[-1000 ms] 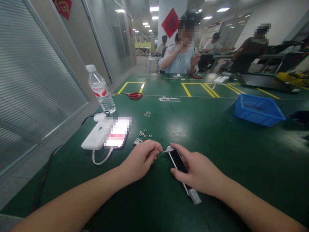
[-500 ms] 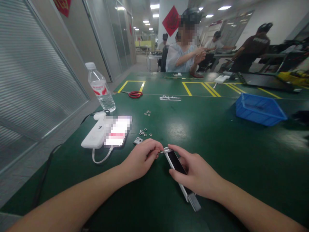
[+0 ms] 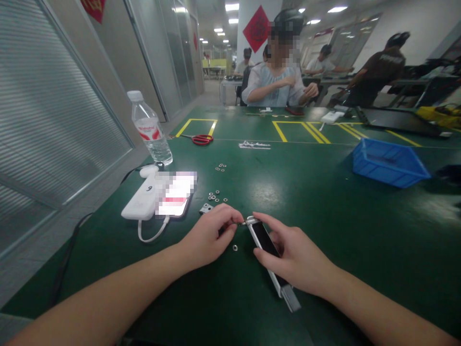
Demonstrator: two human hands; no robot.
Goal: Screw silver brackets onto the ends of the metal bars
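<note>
Dark green tabletop (image 3: 324, 230), which I observe through the head camera. The metal-framed bar (image 3: 264, 240), pale frame with a black face, lies obliquely between the two hands in the near half of the tabletop, its grey end tab (image 3: 291, 299) toward the near edge; I cannot tell whether it is raised off the surface. Right hand (image 3: 293, 252): thumb and forefinger curved apart by the bar's width, gripping it from the right, forefinger at the far end. Left hand (image 3: 212, 235): thumb and forefinger drawn nearly together, fingertips meeting a small metal stem (image 3: 244, 223) at the bar's far end; I cannot tell whether they pinch it or merely touch it, nor what the curled fingers hide. One loose nut (image 3: 235, 248) lies between the hands, just nearer the near edge than the left fingertips. Beyond the left hand, a drilled metal block (image 3: 206, 208), partly covered, with a cluster of nuts (image 3: 212, 197) beside it and a second small group of rings (image 3: 221, 167) farther toward the far edge. Along the left edge I note an upright water bottle (image 3: 151, 132), a white power bank (image 3: 139, 199) and a lit phone (image 3: 176, 197). Blue bin (image 3: 391, 163): toward the right edge.
</note>
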